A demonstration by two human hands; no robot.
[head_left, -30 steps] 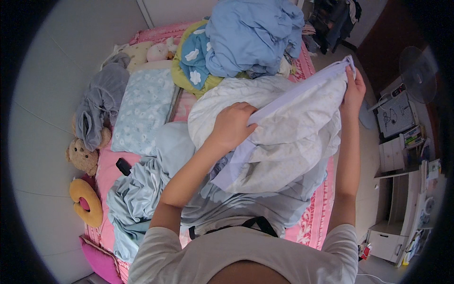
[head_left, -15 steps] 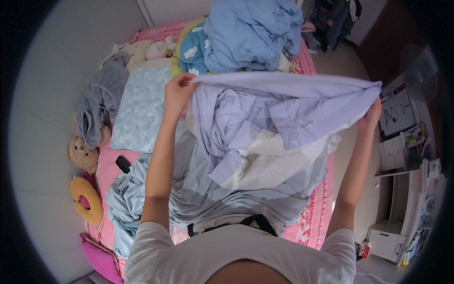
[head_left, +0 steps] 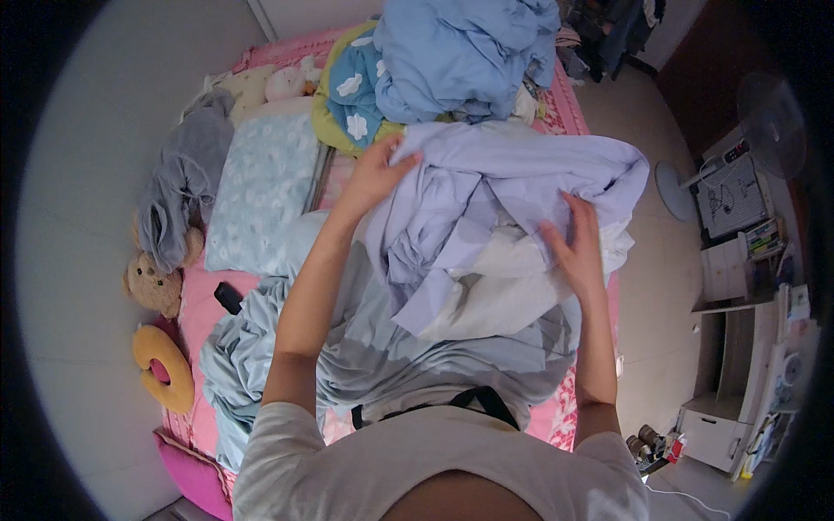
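Note:
A large lavender cloth (head_left: pixel 521 161) with a white, faintly patterned side (head_left: pixel 504 300) lies bunched in front of me, like a bed cover. At its upper left edge, my left hand (head_left: pixel 378 178) has its fingers closed on the fabric. My right hand (head_left: pixel 578 247) rests over the right part of the cloth, thumb and fingers spread apart and not gripping. Underneath, a grey-blue sheet (head_left: pixel 382 369) spreads in wrinkles toward my body. Part of that sheet is hidden by the cloth.
The pink bed (head_left: pixel 200 300) holds a light blue pillow (head_left: pixel 261 195), a blue quilt heap (head_left: pixel 465 61), a black device (head_left: pixel 228 298), a teddy bear (head_left: pixel 154 282) and a yellow neck pillow (head_left: pixel 165 369). A wall stands left; a fan (head_left: pixel 769 126) and white cabinet (head_left: pixel 712 434) stand right.
My right hand has let go of the cloth's far right corner and moved inward and nearer. My left hand has shifted right. The stretched upper edge has dropped and folded over.

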